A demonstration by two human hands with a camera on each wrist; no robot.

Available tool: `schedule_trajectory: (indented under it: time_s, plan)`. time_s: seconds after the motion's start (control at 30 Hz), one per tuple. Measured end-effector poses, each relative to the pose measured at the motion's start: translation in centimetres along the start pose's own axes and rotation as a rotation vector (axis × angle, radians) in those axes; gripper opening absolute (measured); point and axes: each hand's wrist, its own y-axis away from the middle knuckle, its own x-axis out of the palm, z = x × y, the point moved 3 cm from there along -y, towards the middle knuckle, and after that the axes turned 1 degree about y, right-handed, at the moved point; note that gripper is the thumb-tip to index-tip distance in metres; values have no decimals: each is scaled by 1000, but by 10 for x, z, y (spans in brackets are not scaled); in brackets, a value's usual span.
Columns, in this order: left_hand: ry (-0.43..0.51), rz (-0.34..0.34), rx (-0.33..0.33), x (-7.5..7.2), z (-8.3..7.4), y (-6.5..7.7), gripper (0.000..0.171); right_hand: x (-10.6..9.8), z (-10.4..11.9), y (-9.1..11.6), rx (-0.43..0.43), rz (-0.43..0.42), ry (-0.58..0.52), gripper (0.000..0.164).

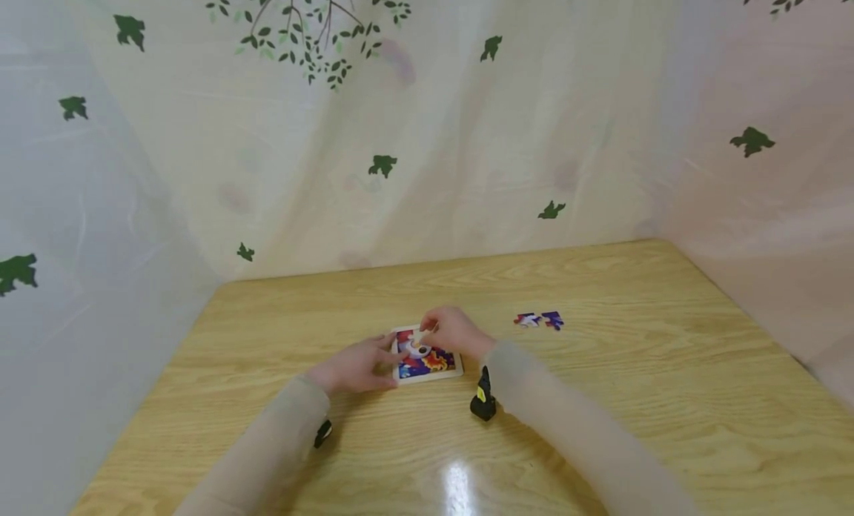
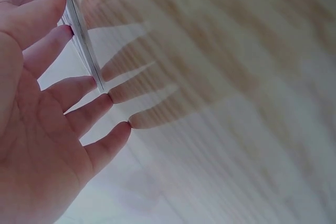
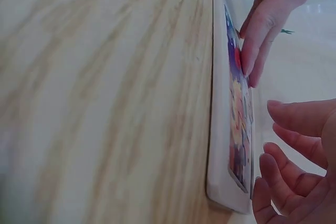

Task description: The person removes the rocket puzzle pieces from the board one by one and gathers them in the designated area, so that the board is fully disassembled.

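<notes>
A small framed jigsaw puzzle (image 1: 437,362), with a purple, red and orange picture in a pale frame (image 3: 219,108), lies flat on the wooden table. My left hand (image 1: 360,363) rests at its left side, fingers spread; in the left wrist view the fingertips (image 2: 89,83) lie along the frame's edge. A left finger reaches onto the picture in the right wrist view. Over the puzzle's upper right part hovers my right hand (image 1: 455,331), its fingers loosely bent. Between that hand's thumb and fingers (image 3: 294,116) nothing shows. Part of the picture is hidden under it.
Two loose jigsaw pieces, one white and red (image 1: 528,320) and one purple (image 1: 553,320), lie right of the puzzle. Behind the table (image 1: 640,397) hangs a pale curtain (image 1: 454,130) with green leaf prints, which also closes both sides.
</notes>
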Motion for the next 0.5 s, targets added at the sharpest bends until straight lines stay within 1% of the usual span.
schedule_trajectory:
  time_s: [0.13, 0.3, 0.5]
  plan:
    - [-7, 4, 7, 0, 0, 0, 52, 6, 0, -3, 24, 18, 15, 15]
    - [-17, 6, 17, 0, 1, 0, 52, 12, -1, -8, 38, 36, 63, 18]
    - [-26, -10, 39, 0, 1, 0, 51, 16, 1, -11, 53, 49, 94, 18]
